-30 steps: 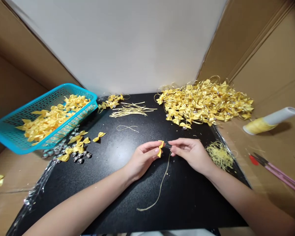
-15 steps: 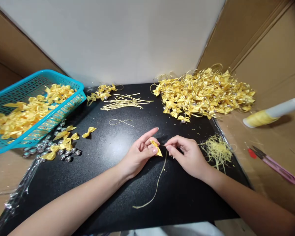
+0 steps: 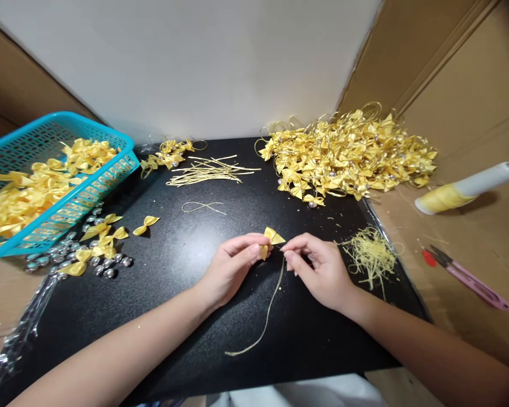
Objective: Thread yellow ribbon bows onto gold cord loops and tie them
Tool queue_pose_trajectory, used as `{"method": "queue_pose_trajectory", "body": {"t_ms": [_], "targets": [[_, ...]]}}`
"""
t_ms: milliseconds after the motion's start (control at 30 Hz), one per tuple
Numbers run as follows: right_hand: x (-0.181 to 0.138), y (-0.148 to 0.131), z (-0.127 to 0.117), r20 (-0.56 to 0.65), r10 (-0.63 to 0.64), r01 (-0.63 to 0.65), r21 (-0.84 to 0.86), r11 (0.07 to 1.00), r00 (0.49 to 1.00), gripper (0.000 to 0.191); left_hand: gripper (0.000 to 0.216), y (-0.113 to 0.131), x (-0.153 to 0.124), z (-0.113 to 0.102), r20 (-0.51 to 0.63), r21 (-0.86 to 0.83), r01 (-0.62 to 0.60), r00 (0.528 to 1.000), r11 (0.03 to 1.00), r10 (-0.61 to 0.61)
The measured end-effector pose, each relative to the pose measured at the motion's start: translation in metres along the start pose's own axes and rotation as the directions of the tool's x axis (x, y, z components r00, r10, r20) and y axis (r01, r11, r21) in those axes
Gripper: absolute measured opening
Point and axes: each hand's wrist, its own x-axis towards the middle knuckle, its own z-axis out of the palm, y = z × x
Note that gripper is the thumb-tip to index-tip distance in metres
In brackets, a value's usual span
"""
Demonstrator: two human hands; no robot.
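Observation:
Near the middle of the black table (image 3: 169, 333), my left hand (image 3: 233, 263) pinches a yellow ribbon bow (image 3: 274, 236) between thumb and fingers, one loop tipped up. Just to its right, my right hand (image 3: 318, 265) is closed in a pinch at the end of something very thin, a needle or thread end, close beside the bow. A pale yellow thread (image 3: 266, 319) hangs from my right fingertips and curves down to the lower left across the table. Whether the thin end passes through the bow is too small to tell.
On the left, a blue basket (image 3: 129, 151) holds yellow bows, with silver bells (image 3: 109, 264) and loose bows before it. Gold cords (image 3: 212, 172) lie behind. Finished bows pile up (image 3: 343, 158) back right, near thread scraps (image 3: 371, 254), pink snips (image 3: 470, 280) and a thread tube (image 3: 483, 183).
My left hand has turned the bow, so one loop now points up and right, and its index finger has curled in. My right hand stays close with the thread.

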Motion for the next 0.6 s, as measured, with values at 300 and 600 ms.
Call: {"method": "queue_pose_trajectory", "body": {"t_ms": [300,600], "targets": [[0.0019,0.0017,0.0050,0.024,-0.049,0.052,-0.105,0.993,0.998,0.010,0.028,-0.0051,-0.0006,0.0015,0.062,-0.141,0.161,0.986,0.977,-0.153],[0.0029,0.0009,0.0046,0.022,-0.036,0.039,-0.109,0.993,0.999,0.011,0.030,-0.0036,-0.0002,0.0000,0.108,-0.187,0.212,0.975,0.959,-0.195]]}}
